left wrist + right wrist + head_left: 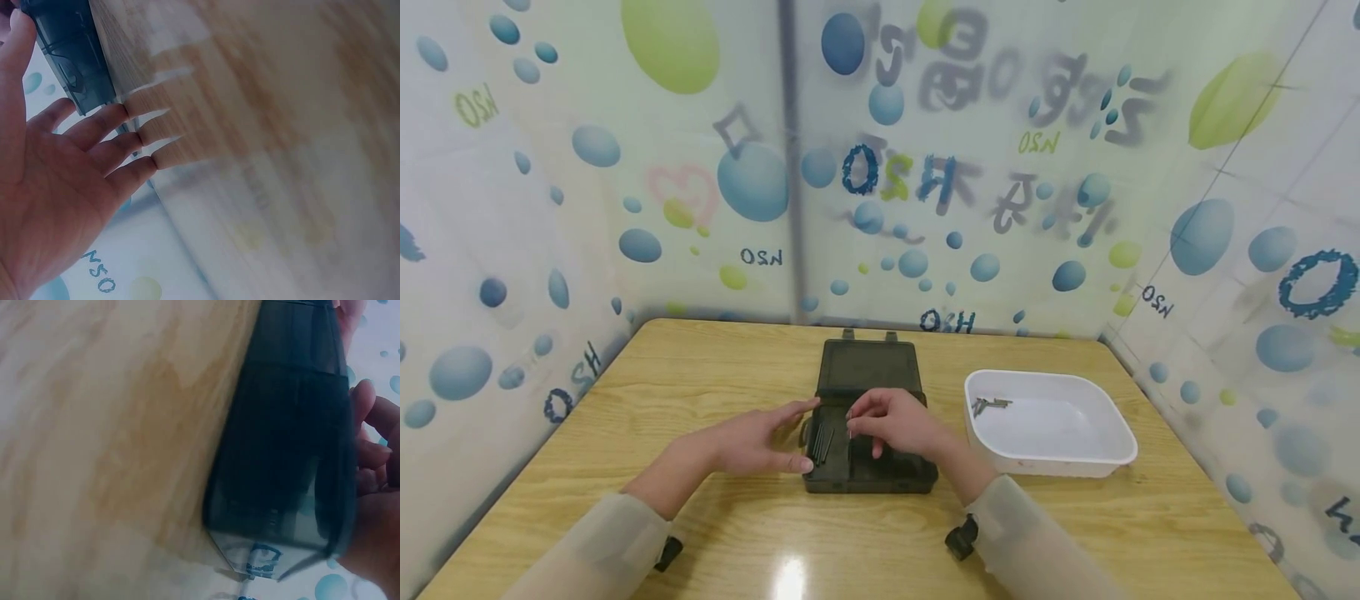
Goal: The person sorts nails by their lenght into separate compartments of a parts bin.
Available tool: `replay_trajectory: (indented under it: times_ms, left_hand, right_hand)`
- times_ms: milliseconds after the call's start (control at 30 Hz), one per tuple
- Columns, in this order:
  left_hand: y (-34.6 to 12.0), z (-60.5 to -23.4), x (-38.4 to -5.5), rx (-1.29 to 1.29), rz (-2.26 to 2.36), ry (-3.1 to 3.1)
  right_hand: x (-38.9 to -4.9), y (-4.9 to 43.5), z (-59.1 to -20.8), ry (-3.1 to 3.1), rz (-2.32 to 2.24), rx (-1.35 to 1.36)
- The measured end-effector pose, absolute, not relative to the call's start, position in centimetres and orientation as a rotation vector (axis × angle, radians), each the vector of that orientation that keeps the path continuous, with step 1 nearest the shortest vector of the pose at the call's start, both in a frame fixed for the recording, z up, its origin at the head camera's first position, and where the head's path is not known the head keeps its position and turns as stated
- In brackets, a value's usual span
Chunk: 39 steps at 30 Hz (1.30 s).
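Note:
A dark plastic case (887, 475) lies on the table with its lid (868, 364) swung back. Several thin dark rods (822, 444) lie side by side in the left part of the case. My left hand (752, 442) is spread at the case's left side, thumb at the front corner and index finger near the hinge; the left wrist view shows its palm (69, 169) with fingers extended. Over the middle of the case, my right hand (898, 423) pinches a thin metal piece (849, 423) between thumb and fingertips. In the right wrist view the case wall hides what it holds.
To the right of the case stands a white plastic tray (1052, 458), with several small metal pieces (988, 405) at its left end. The wooden table (715, 375) is bordered at the back and sides by a patterned curtain (700, 275).

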<state>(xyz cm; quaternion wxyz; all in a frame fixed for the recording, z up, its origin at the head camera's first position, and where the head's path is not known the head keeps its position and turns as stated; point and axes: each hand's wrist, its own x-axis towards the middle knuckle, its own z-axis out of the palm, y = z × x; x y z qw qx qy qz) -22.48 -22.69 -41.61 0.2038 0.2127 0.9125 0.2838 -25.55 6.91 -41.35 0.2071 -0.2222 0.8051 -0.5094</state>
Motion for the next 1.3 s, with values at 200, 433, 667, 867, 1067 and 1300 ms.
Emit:
replay_trajectory:
  times_ms: [200,433,667,867,1067,1300]
  left_hand:
    - [-22.6,-41.5,-22.5,0.597,0.798,2.541]
    - [-22.6,-41.4,-22.3,0.593,0.795,2.545]
    - [-22.7,-41.4,-22.3,0.583,0.8,2.54]
    - [-22.7,-41.5,-22.4,0.593,0.8,2.54]
    - [-22.7,-41.6,-22.5,0.613,0.81,2.541]
    - [-22.8,-41.7,-22.4,0.613,0.797,2.545]
  right_hand:
    - [-25.7,6.6,-41.8,2.248,-1.427,-0.599]
    - [-25.9,6.5,-42.2,2.254,-1.438,-0.548]
    - [-25.7,6.7,-42.0,2.262,-1.425,-0.567]
    - [-25.8,8.6,-40.9,2.275,-1.445,-0.644]
    - [-26.3,13.6,-38.3,2.338,-1.426,-0.609]
    - [-28.3,21.5,-38.1,2.469,-1.328,-0.448]
